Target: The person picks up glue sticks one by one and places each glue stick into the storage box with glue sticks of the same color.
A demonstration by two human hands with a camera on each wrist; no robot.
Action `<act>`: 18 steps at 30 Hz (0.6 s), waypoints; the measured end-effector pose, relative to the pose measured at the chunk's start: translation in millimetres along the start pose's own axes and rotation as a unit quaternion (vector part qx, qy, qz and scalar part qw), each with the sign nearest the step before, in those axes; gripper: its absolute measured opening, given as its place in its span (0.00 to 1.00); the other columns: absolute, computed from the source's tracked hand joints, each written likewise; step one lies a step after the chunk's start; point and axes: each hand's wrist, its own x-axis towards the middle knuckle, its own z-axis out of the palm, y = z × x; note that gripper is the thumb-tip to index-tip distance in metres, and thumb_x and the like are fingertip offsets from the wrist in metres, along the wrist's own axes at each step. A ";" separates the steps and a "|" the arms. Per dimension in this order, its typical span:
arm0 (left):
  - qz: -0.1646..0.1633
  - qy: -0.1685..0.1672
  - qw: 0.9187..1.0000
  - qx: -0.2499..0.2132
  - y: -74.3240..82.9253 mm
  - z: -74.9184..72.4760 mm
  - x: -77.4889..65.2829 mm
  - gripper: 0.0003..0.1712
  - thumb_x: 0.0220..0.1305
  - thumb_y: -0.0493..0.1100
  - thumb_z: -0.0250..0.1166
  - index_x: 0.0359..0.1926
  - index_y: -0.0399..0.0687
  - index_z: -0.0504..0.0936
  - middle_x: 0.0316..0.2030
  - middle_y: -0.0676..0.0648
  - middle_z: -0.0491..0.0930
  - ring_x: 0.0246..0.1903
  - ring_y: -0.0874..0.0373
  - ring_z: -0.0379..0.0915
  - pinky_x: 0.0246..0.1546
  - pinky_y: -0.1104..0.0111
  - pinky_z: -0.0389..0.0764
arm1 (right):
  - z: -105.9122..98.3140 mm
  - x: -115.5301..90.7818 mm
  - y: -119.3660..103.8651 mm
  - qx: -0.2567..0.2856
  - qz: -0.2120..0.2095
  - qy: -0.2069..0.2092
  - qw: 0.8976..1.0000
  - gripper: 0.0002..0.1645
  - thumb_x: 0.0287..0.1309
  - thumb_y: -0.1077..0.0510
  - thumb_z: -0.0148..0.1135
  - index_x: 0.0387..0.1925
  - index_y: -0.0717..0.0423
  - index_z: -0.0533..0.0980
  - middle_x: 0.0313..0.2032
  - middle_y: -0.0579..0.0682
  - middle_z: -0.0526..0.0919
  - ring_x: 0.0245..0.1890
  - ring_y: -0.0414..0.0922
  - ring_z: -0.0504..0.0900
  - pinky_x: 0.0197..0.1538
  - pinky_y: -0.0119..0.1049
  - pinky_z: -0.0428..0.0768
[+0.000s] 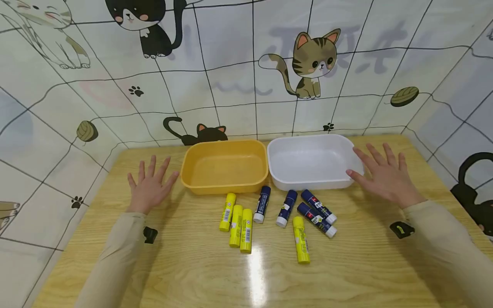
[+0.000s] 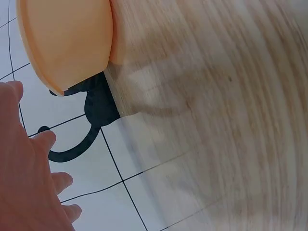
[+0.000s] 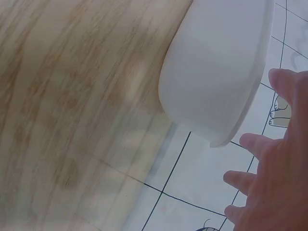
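My left hand (image 1: 149,188) is spread with straight fingers beside the left end of the yellow tray (image 1: 219,188), holding nothing. On the other side, my right hand (image 1: 387,177) is also spread, its fingers overlapping the right end of the white tray (image 1: 312,185) in the head view. In front of the trays lie yellow glue sticks: three grouped together (image 1: 236,226) and one apart (image 1: 301,240). Several navy glue sticks with white ends lie among them, one (image 1: 262,204) below the yellow tray and two crossing (image 1: 316,220) at the right.
Both trays stand side by side at the back of the wooden table (image 1: 185,273). Behind and around it hangs a white curtain (image 1: 231,90) printed with cats and grid lines. A dark wrist device (image 1: 150,235) sits near the left sleeve, another (image 1: 402,229) near the right.
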 end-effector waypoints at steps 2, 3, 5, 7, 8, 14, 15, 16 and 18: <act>0.002 -0.002 1.000 -0.003 -0.7 1.0 0.3 0.43 0.69 0.71 0.35 0.77 0.57 0.43 0.74 0.38 0.29 0.69 0.34 0.17 0.56 0.30 0.22 | -1.4 -2.2 -0.3 0.005 -0.001 0.009 1.000 0.48 0.65 0.31 0.45 0.76 0.51 0.47 0.72 0.68 0.43 0.70 0.63 0.22 0.62 0.70 0.25; 0.004 -0.004 1.000 -0.005 -1.2 1.8 1.0 0.43 0.69 0.71 0.35 0.77 0.57 0.42 0.74 0.38 0.29 0.70 0.34 0.17 0.56 0.29 0.22 | -1.7 -3.6 -0.7 0.006 -0.003 0.017 1.000 0.48 0.65 0.32 0.47 0.76 0.51 0.48 0.72 0.68 0.44 0.70 0.64 0.24 0.62 0.71 0.27; 0.007 -0.011 1.000 -0.012 -0.9 1.9 2.5 0.43 0.69 0.71 0.34 0.77 0.57 0.41 0.74 0.38 0.29 0.70 0.33 0.20 0.57 0.29 0.24 | -2.2 -7.7 -3.2 0.008 -0.012 0.039 0.999 0.47 0.64 0.33 0.50 0.74 0.53 0.52 0.70 0.69 0.49 0.71 0.66 0.31 0.61 0.74 0.36; 0.011 -0.018 1.000 -0.023 -0.4 1.5 5.0 0.43 0.70 0.70 0.33 0.77 0.56 0.40 0.74 0.35 0.31 0.69 0.29 0.28 0.58 0.29 0.31 | -3.6 -12.1 -9.1 0.007 -0.029 0.067 0.997 0.46 0.63 0.35 0.54 0.72 0.57 0.57 0.68 0.69 0.55 0.69 0.69 0.42 0.59 0.75 0.46; 0.013 -0.023 0.999 -0.031 -0.4 1.2 6.8 0.43 0.71 0.69 0.33 0.77 0.55 0.40 0.73 0.33 0.34 0.68 0.27 0.33 0.59 0.29 0.35 | -4.4 -14.4 -13.2 0.007 -0.041 0.083 0.996 0.45 0.61 0.36 0.57 0.70 0.59 0.60 0.65 0.70 0.59 0.68 0.69 0.48 0.58 0.74 0.52; 0.024 -0.062 0.991 -0.112 -1.6 -1.0 22.6 0.41 0.74 0.63 0.35 0.76 0.43 0.43 0.68 0.25 0.51 0.64 0.26 0.50 0.60 0.36 0.56 | -6.7 -29.8 -45.0 0.009 -0.115 0.145 0.983 0.32 0.55 0.47 0.68 0.54 0.65 0.74 0.46 0.66 0.77 0.47 0.64 0.74 0.44 0.61 0.75; 0.023 -0.070 0.989 -0.129 -1.2 -1.6 25.0 0.40 0.74 0.63 0.35 0.76 0.42 0.45 0.68 0.25 0.53 0.64 0.28 0.51 0.60 0.37 0.57 | -5.5 -32.1 -49.9 0.009 -0.126 0.149 0.981 0.29 0.55 0.49 0.68 0.51 0.64 0.75 0.43 0.64 0.79 0.42 0.61 0.77 0.39 0.58 0.77; 0.021 -0.079 0.985 -0.150 -0.4 -2.5 27.1 0.40 0.75 0.62 0.37 0.75 0.41 0.46 0.67 0.26 0.55 0.64 0.29 0.54 0.61 0.39 0.58 | -4.0 -34.4 -54.5 0.010 -0.137 0.148 0.979 0.26 0.54 0.51 0.69 0.49 0.64 0.76 0.40 0.62 0.81 0.37 0.59 0.79 0.34 0.54 0.79; 0.019 -0.100 0.973 -0.206 1.0 -3.4 31.6 0.39 0.75 0.61 0.38 0.74 0.39 0.49 0.66 0.27 0.58 0.62 0.31 0.60 0.60 0.42 0.63 | 0.7 -38.2 -62.1 0.011 -0.156 0.133 0.979 0.21 0.53 0.55 0.69 0.45 0.62 0.76 0.37 0.59 0.83 0.30 0.54 0.81 0.26 0.47 0.79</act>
